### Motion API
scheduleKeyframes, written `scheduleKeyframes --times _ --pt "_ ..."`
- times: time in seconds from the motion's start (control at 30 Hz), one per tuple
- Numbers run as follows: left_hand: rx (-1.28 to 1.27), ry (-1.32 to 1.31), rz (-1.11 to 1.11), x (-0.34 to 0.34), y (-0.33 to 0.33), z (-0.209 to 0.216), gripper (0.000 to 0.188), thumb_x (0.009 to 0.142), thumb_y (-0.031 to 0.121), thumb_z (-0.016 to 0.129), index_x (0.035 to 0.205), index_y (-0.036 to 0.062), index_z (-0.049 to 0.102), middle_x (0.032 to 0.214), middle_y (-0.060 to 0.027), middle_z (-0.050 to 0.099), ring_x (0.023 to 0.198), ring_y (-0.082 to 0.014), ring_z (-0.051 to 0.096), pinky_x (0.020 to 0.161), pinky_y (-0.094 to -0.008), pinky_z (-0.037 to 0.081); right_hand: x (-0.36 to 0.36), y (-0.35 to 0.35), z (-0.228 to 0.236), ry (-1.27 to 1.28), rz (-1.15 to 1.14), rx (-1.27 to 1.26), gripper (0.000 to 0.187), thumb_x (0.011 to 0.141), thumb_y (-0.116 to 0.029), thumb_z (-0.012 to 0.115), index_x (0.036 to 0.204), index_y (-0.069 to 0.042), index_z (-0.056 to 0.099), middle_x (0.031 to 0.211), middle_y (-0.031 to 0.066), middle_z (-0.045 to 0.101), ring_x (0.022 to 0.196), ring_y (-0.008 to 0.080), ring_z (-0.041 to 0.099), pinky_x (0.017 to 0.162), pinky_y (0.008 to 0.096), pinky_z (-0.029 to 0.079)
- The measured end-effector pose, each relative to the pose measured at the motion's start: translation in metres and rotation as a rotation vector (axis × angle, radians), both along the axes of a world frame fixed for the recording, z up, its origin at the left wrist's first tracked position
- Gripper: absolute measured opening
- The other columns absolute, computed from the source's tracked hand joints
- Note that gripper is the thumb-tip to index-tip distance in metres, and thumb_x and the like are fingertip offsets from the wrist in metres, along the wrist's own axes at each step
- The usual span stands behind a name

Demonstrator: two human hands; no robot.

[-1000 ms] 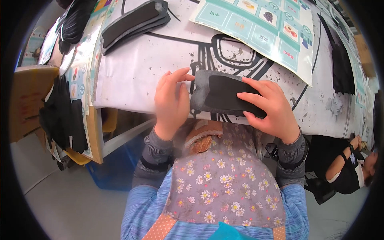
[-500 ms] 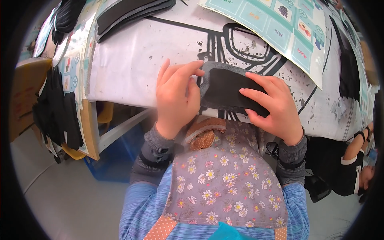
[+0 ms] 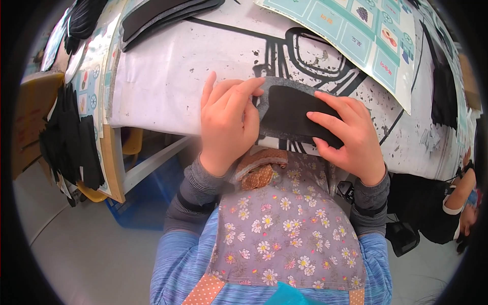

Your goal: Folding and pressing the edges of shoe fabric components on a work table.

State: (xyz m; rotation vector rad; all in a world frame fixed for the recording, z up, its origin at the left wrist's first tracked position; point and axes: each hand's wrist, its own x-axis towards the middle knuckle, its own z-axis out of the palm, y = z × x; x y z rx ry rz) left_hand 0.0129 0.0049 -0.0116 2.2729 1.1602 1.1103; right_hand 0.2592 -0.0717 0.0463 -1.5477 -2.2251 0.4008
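A flat black pad with a grey, felt-like border (image 3: 290, 112) is held near the front edge of the table, its long side running left to right. My left hand (image 3: 229, 119) pinches the pad's left end between curled fingers and thumb. At the opposite end, my right hand (image 3: 353, 134) grips the pad, with fingertips laid on its black face. Its underside is hidden. Beyond my left hand, a stack of similar black and grey pads (image 3: 165, 23) lies at the table's far left.
A white sheet with thick black lines (image 3: 157, 86) covers the table. A teal printed chart (image 3: 356, 43) lies at the far right. Black gloves (image 3: 71, 137) hang at the left, dark cloth pieces (image 3: 443, 91) at the right. Below are a blue bin (image 3: 145, 203) and another person (image 3: 427, 208).
Both hands and the pad have shifted very slightly to the right, with the grip unchanged. The other person's arm at the right has moved.
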Motion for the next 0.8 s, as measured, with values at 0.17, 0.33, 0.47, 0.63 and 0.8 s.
scheduleKeyframes --times 0.17,0.33,0.47,0.63,0.8 --pt "0.003 0.015 -0.003 -0.001 0.0 -0.001 0.04 0.083 -0.005 0.06 0.118 0.0101 0.072 0.09 0.001 0.074 0.096 -0.022 0.07 0.117 -0.0561 0.037 0.0 0.0 -0.001 -0.005 -0.002 -0.004 0.042 0.071 -0.012 0.081 0.113 -0.011 0.076 0.135 0.0085 0.067 0.113 0.0317 0.063 0.1 0.0453 0.05" --pt "-0.02 0.141 -0.035 0.003 -0.003 0.009 0.043 0.081 0.015 0.078 0.124 0.0135 0.07 0.094 -0.0005 0.067 0.098 -0.0236 0.065 0.117 -0.0566 0.035 0.002 0.0 -0.003 -0.006 0.002 -0.007 0.041 0.072 -0.013 0.081 0.112 -0.011 0.076 0.136 0.0076 0.067 0.114 0.0319 0.063 0.101 0.0459 0.049" --pt "-0.036 0.191 -0.044 0.007 -0.002 0.01 0.052 0.077 0.016 0.084 0.126 0.0125 0.07 0.097 -0.0015 0.068 0.098 -0.0243 0.065 0.118 -0.0568 0.034 0.005 -0.001 -0.001 -0.006 0.007 -0.022 0.045 0.072 -0.016 0.083 0.117 -0.012 0.074 0.137 0.0067 0.066 0.116 0.0315 0.062 0.103 0.0459 0.047" --pt "-0.046 0.232 -0.039 0.008 -0.002 0.012 0.053 0.076 0.015 0.085 0.127 0.0125 0.069 0.097 -0.0034 0.067 0.098 -0.0251 0.065 0.118 -0.0569 0.034 0.029 -0.011 0.006 0.058 -0.068 -0.063 0.063 0.069 -0.021 0.09 0.126 -0.012 0.064 0.132 0.0065 0.066 0.117 0.0326 0.06 0.104 0.0459 0.046" --pt "-0.056 0.226 -0.056 0.007 -0.002 0.011 0.054 0.077 0.013 0.084 0.129 0.012 0.069 0.099 -0.0046 0.067 0.099 -0.0247 0.065 0.119 -0.0568 0.033 0.056 -0.028 0.0 0.228 -0.135 -0.108 0.057 0.073 -0.024 0.091 0.121 -0.01 0.063 0.133 0.0088 0.065 0.117 0.0341 0.058 0.104 0.0435 0.046"
